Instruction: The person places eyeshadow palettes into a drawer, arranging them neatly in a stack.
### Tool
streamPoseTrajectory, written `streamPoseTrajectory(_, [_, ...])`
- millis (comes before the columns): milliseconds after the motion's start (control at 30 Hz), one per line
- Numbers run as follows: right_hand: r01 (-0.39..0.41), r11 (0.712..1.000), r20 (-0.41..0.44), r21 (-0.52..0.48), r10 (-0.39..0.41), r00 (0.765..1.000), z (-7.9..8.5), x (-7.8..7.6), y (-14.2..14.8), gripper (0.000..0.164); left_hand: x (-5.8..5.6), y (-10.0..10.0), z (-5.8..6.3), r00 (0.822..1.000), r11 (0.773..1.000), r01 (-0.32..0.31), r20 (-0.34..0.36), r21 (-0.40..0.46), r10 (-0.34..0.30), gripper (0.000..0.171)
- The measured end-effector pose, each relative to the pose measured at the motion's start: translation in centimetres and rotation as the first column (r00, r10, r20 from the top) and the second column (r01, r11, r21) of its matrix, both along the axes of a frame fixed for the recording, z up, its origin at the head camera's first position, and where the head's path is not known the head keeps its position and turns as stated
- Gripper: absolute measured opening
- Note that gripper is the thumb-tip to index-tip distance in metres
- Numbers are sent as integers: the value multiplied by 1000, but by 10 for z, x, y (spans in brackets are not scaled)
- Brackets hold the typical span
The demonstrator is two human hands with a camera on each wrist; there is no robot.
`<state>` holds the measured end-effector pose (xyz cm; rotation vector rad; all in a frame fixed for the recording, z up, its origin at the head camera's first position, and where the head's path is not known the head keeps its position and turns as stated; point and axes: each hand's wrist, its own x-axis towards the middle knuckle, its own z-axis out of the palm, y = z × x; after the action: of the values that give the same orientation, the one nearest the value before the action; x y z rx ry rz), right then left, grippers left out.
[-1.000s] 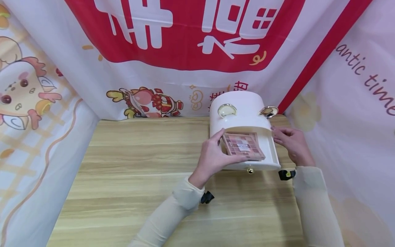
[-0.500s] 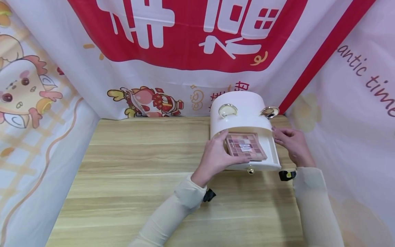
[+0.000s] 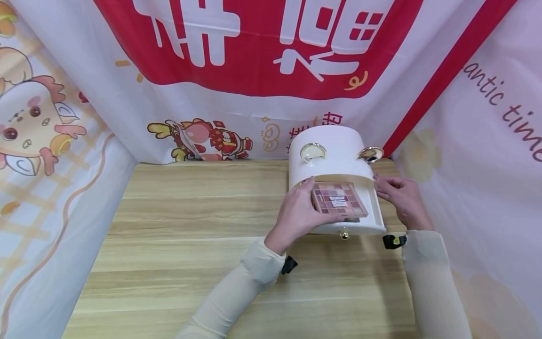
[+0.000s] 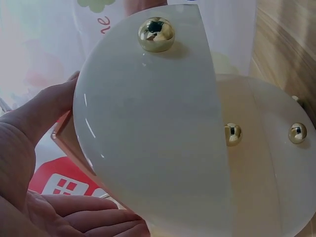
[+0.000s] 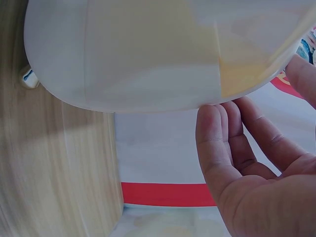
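Observation:
My left hand (image 3: pixel 296 214) grips a square eyeshadow palette (image 3: pixel 338 200), thumb along its near side and fingers at its far left. The palette sits tilted over the pulled-out top drawer (image 3: pixel 372 229) of a white rounded storage box (image 3: pixel 328 136). In the left wrist view, the palette's pinkish edge (image 4: pixel 69 138) shows behind the drawer front (image 4: pixel 148 113); the rest is hidden. My right hand (image 3: pixel 402 197) touches the box's right side. Its fingertips (image 5: pixel 210 118) rest against the white wall in the right wrist view.
Two gold-rimmed ear-shaped discs, a left one (image 3: pixel 312 151) and a right one (image 3: pixel 370 154), stand up on the box. A gold ball knob (image 3: pixel 345 235) sticks out from the drawer. The wooden table (image 3: pixel 190 226) meets a printed cloth (image 3: pixel 254 110) behind.
The left hand and palette have moved slightly right, further over the drawer. The palette's near edge has lifted, and a dark patch now shows below it. The right hand has stayed at the box's side.

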<state>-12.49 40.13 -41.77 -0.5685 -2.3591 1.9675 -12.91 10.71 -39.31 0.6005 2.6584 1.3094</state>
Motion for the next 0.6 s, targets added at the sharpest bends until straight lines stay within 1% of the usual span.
streamPoseTrajectory(267, [12, 1000, -21, -28, -12, 1000, 1, 0, 0, 29, -4, 3, 5, 999, 998, 26, -17, -56, -27, 113])
streamPoseTrajectory(367, [18, 999, -25, -33, -19, 1000, 0, -1, 0, 24, -5, 3, 5, 1000, 999, 27, -13, -43, -28, 105])
streamPoseTrajectory(400, [20, 999, -23, -36, -21, 1000, 0, -1, 0, 26, -5, 3, 5, 1000, 999, 25, -9, -32, -26, 102])
streamPoseTrajectory(467, [16, 1000, -12, -16, -16, 1000, 0, -1, 0, 33, -5, 3, 4, 1000, 1000, 24, 0, -6, -24, 93])
streamPoseTrajectory(500, [12, 1000, -3, -1, -12, 1000, -1, -1, 0, 39, -5, 2, 4, 1000, 1000, 24, 6, 5, -24, 89])
streamPoseTrajectory(600, [1, 999, 28, 37, -2, 1000, -1, -2, 0, 58, -6, 2, 3, 999, 1000, 24, 22, 21, -24, 83])
